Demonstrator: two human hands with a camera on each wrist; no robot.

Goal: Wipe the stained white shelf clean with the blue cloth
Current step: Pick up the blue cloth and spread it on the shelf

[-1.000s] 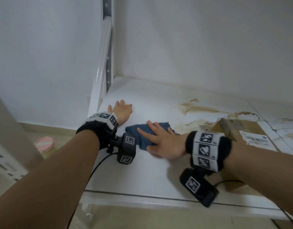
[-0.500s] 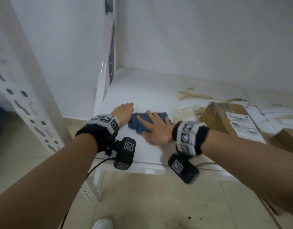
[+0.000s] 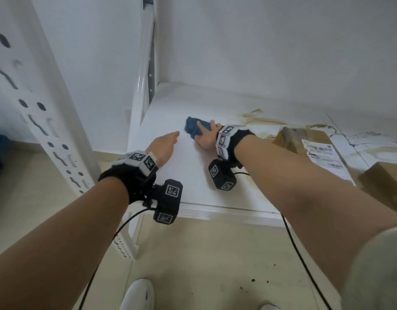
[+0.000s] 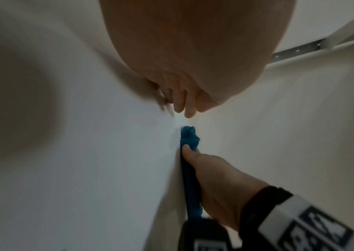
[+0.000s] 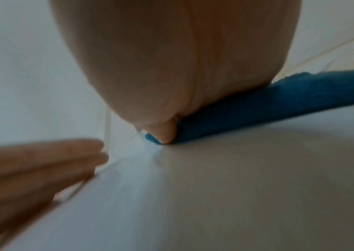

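The white shelf (image 3: 193,180) carries brown stains (image 3: 260,119) toward its back right. A bunched blue cloth (image 3: 193,127) lies on it left of the stains. My right hand (image 3: 206,136) lies flat on the cloth and presses it down, its thumb along the cloth's edge. The left wrist view shows the cloth (image 4: 189,141) under that hand (image 4: 219,183). In the right wrist view the cloth (image 5: 279,95) runs out from under the palm. My left hand (image 3: 165,145) rests flat on bare shelf, fingers straight, just short of the cloth and holding nothing.
A labelled cardboard box (image 3: 309,142) and a second box (image 3: 385,180) stand on the shelf at the right, close to my right forearm. A perforated white upright (image 3: 47,119) rises at the front left. A rear post (image 3: 146,86) stands at the shelf's back left corner. Below is tiled floor.
My right hand has slid the cloth away from me, toward the back of the shelf. My left hand stays flat on the shelf. My head has pulled back and up.
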